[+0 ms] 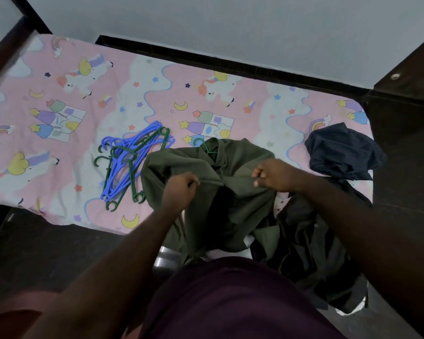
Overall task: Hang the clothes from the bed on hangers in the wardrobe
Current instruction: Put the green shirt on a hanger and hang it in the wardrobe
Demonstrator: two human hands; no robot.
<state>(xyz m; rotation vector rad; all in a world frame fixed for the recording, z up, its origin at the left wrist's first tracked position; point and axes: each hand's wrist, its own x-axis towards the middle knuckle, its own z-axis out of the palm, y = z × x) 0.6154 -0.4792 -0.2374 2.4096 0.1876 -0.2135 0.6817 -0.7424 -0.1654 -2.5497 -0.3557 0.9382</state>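
An olive green shirt (pixel 181 165) lies on the near edge of the bed (pixel 59 113), with a green hanger (pixel 207 148) inside its collar and the hook poking out. My left hand (pixel 179 190) pinches the shirt's front edge. My right hand (pixel 274 176) grips the opposite edge, and the cloth is stretched between the two hands. A heap of blue and green hangers (pixel 130 162) lies just left of the shirt. A dark blue striped garment (pixel 340 152) sits crumpled at the bed's right end. A black shirt (pixel 311 241) hangs off the near edge under my right forearm.
The bed has a pink unicorn-print sheet and a dark wooden frame (pixel 230 61) against a pale wall. A dark wooden panel (pixel 406 69) stands at the right. The floor is dark at the left (pixel 47 253).
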